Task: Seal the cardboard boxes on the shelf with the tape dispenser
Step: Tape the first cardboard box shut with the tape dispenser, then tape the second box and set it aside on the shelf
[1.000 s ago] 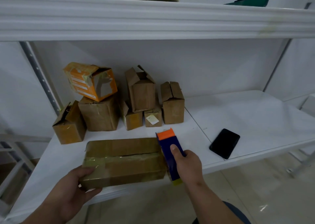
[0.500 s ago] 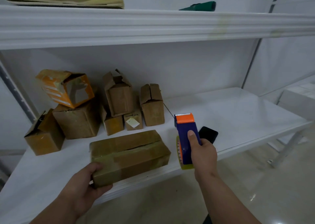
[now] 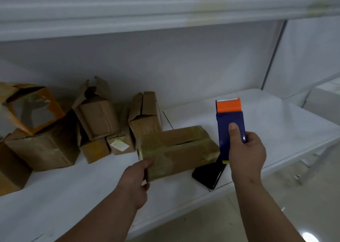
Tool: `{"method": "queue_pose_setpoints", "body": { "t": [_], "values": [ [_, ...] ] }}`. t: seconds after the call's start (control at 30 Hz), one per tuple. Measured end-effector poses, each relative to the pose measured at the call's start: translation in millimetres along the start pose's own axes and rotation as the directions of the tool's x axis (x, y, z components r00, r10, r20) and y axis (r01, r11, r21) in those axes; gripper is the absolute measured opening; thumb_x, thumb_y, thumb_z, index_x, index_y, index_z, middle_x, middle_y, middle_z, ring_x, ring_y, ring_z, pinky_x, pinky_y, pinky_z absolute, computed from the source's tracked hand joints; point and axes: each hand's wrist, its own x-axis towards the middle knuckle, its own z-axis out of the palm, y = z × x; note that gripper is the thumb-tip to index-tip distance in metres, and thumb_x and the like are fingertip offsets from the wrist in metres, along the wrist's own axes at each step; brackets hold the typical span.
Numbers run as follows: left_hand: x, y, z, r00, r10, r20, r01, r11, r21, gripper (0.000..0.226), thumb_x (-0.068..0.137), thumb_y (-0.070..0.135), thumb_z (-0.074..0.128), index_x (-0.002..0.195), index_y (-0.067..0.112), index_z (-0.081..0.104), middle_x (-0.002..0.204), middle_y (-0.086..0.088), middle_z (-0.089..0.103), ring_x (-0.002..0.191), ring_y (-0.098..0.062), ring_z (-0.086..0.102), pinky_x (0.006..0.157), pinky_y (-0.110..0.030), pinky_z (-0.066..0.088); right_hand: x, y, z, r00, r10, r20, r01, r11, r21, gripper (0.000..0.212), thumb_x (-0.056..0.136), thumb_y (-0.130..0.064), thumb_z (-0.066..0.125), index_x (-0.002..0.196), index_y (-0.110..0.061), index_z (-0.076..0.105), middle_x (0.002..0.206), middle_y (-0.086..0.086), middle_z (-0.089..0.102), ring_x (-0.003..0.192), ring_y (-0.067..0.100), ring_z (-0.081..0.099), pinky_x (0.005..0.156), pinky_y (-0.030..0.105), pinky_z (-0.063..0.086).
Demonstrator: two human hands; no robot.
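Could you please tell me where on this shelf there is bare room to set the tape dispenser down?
The shelf is bare right of the black phone, out to its right edge. The near-left strip before the stacked cardboard boxes is also free. The back-left is crowded.

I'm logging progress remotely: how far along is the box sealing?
Done, it seems: the long flat box carries glossy tape across its top; the left hand grips its near end. In hand: the right hand holds the tape dispenser raised, off the box. Left: the small boxes at the back, such as the open-flapped box, look untaped.
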Motion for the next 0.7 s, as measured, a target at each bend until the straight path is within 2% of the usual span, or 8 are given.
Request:
{"method": "queue_pose_setpoints", "body": {
  "t": [0.13, 0.3, 0.37, 0.43, 0.5, 0.53, 0.6, 0.7],
  "values": [
    [30, -6, 47, 1.000, -0.005, 0.000, 0.005, 0.994, -0.107, 0.014, 0.087, 0.014, 0.071, 0.100, 0.010, 0.065, 0.101, -0.012, 0.068, 0.091, -0.024, 0.062, 0.065, -0.032, 0.051, 29, 6, 2, 0.999, -0.022, -0.040, 0.022, 1.000, -0.005, 0.032, 0.090, -0.046, 0.058, 0.072, -0.020, 0.053, 0.069, -0.003, 0.058, 0.062, 0.011, 0.054, 0.057, 0.027, 0.041],
    [68, -4, 106, 0.999, 0.000, 0.046, 0.009, 0.977, -0.214, 0.065, 0.074, 0.029, 0.083, 0.130, 0.019, 0.052, 0.122, -0.011, 0.061, 0.102, -0.027, 0.063, 0.056, -0.031, 0.057, 42, 16, 9, 0.999, -0.047, -0.011, 0.047, 0.999, -0.016, 0.031, 0.091, -0.043, 0.059, 0.072, -0.018, 0.055, 0.066, -0.002, 0.058, 0.059, 0.011, 0.054, 0.053, 0.025, 0.037],
    [77, -2, 124, 0.994, -0.008, 0.108, 0.024, 0.989, -0.144, 0.061, 0.078, 0.030, 0.080, 0.133, 0.020, 0.052, 0.131, -0.008, 0.055, 0.112, -0.023, 0.055, 0.069, -0.034, 0.056, 43, 23, 15, 0.999, -0.039, 0.011, 0.040, 0.999, -0.034, 0.032, 0.090, -0.044, 0.059, 0.072, -0.018, 0.057, 0.065, 0.000, 0.060, 0.059, 0.015, 0.057, 0.054, 0.027, 0.040],
    [81, 0, 132, 0.992, -0.053, 0.116, 0.056, 0.998, -0.023, 0.053, 0.086, 0.026, 0.073, 0.134, 0.014, 0.051, 0.127, -0.006, 0.051, 0.109, -0.023, 0.046, 0.087, -0.039, 0.050, 43, 33, 20, 0.999, -0.022, 0.034, 0.024, 0.998, -0.052, 0.034, 0.089, -0.045, 0.060, 0.070, -0.017, 0.058, 0.064, 0.001, 0.060, 0.060, 0.018, 0.058, 0.056, 0.030, 0.044],
    [87, 0, 129, 0.997, -0.016, 0.078, 0.006, 0.992, 0.126, 0.040, 0.092, 0.026, 0.066, 0.127, 0.012, 0.053, 0.110, -0.006, 0.051, 0.093, -0.021, 0.048, 0.086, -0.038, 0.048, 40, 39, 25, 0.998, -0.004, 0.058, 0.008, 0.998, -0.069, 0.036, 0.088, -0.047, 0.060, 0.069, -0.016, 0.057, 0.063, 0.002, 0.061, 0.060, 0.021, 0.058, 0.057, 0.032, 0.045],
    [90, 0, 124, 0.995, 0.089, 0.047, -0.097, 0.970, 0.222, 0.031, 0.092, 0.028, 0.064, 0.119, 0.014, 0.056, 0.106, -0.005, 0.054, 0.086, -0.018, 0.050, 0.081, -0.036, 0.048, 38, 41, 27, 0.997, 0.005, 0.072, 0.000, 0.998, -0.070, 0.037, 0.088, -0.047, 0.060, 0.068, -0.017, 0.057, 0.063, 0.003, 0.060, 0.061, 0.022, 0.058, 0.058, 0.033, 0.046],
    [94, 2, 111, 0.911, 0.412, -0.001, -0.361, 0.798, 0.483, 0.033, 0.080, 0.040, 0.064, 0.103, 0.018, 0.057, 0.110, -0.008, 0.060, 0.090, -0.023, 0.057, 0.083, -0.040, 0.052, 34, 44, 30, 0.994, 0.021, 0.103, -0.015, 0.998, -0.064, 0.037, 0.088, -0.048, 0.059, 0.069, -0.017, 0.056, 0.064, 0.003, 0.060, 0.060, 0.021, 0.057, 0.057, 0.032, 0.046],
    [94, 15, 97, 0.607, 0.790, -0.088, -0.414, 0.409, 0.813, 0.049, 0.076, 0.036, 0.071, 0.114, 0.011, 0.053, 0.122, -0.019, 0.051, 0.114, -0.040, 0.047, 0.096, -0.053, 0.040, 27, 43, 34, 0.988, 0.049, 0.148, -0.045, 0.998, -0.034, 0.035, 0.089, -0.046, 0.059, 0.070, -0.017, 0.055, 0.063, 0.000, 0.058, 0.056, 0.016, 0.053, 0.054, 0.030, 0.043]
  ]
}}
